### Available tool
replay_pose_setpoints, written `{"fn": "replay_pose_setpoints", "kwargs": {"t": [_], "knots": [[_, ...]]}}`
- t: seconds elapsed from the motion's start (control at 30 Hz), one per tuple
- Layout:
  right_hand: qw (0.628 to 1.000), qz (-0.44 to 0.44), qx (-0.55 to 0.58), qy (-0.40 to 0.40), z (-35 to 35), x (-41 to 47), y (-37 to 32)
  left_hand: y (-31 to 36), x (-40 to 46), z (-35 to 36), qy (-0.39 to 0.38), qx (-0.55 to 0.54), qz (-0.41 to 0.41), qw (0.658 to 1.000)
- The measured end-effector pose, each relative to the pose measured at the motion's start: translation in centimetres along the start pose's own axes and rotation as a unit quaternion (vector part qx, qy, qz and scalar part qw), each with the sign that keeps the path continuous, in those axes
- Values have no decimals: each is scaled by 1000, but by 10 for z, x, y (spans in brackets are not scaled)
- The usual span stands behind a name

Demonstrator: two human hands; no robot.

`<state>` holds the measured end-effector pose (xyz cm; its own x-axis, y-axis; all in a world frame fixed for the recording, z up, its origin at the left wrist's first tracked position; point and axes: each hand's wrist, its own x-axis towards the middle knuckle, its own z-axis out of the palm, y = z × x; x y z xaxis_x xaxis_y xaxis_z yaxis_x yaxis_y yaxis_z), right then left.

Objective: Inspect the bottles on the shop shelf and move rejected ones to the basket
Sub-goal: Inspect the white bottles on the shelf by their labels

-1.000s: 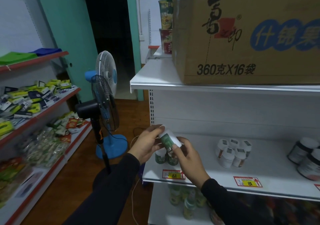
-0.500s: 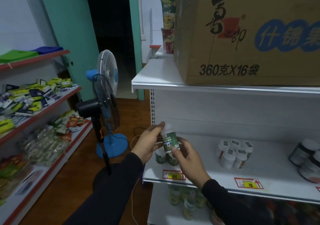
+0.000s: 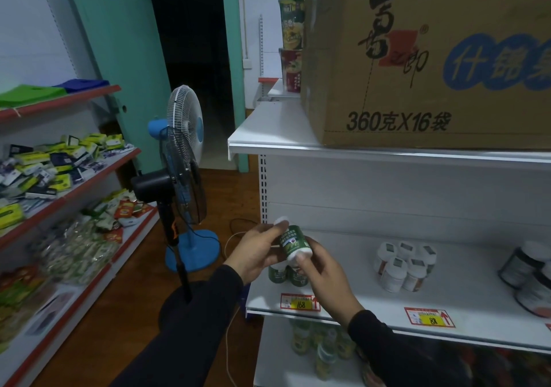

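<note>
Cardboard box [image 3: 432, 58] atop white shop shelf [image 3: 447, 285]. Below: clusters of white-capped bottles [image 3: 402, 267], two green bottles [image 3: 287, 274] at left end. Left hand [image 3: 256, 252] and right hand [image 3: 323, 270], fingers curled, gripping green-labelled bottle [image 3: 292, 242], tilted, above shelf's left end.

So the bottle [image 3: 293, 242] sits between the left hand [image 3: 257, 251] and right hand [image 3: 323, 276] just above two bottles [image 3: 287, 274] at the shelf's [image 3: 351, 294] near left corner, a cluster of jars [image 3: 404, 266] to the right, a big box [image 3: 426, 58] on the shelf above, fans [image 3: 183, 160] off left.
</note>
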<state>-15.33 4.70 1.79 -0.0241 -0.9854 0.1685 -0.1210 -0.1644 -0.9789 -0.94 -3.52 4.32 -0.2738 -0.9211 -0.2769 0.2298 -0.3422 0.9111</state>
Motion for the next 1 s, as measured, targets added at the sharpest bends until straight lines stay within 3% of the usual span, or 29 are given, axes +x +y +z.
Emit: {"fn": "replay_pose_setpoints", "kwargs": {"t": [0.2,0.5,0.73,0.87,1.0], "knots": [[1000,1,-14,-14,3,1,-3,-4,10,-1,41,-44,-76,995],[1000,1,-17,-26,2,3,1,-7,13,-2,44,-45,-76,995],[999,0,-24,-23,-4,4,7,0,-3,-1,-26,77,64,995],[999,-9,-46,-2,-8,8,12,3,-9,1,-78,190,164,965],[999,-18,-46,23,-12,12,12,0,-13,3,-118,250,201,940]]}}
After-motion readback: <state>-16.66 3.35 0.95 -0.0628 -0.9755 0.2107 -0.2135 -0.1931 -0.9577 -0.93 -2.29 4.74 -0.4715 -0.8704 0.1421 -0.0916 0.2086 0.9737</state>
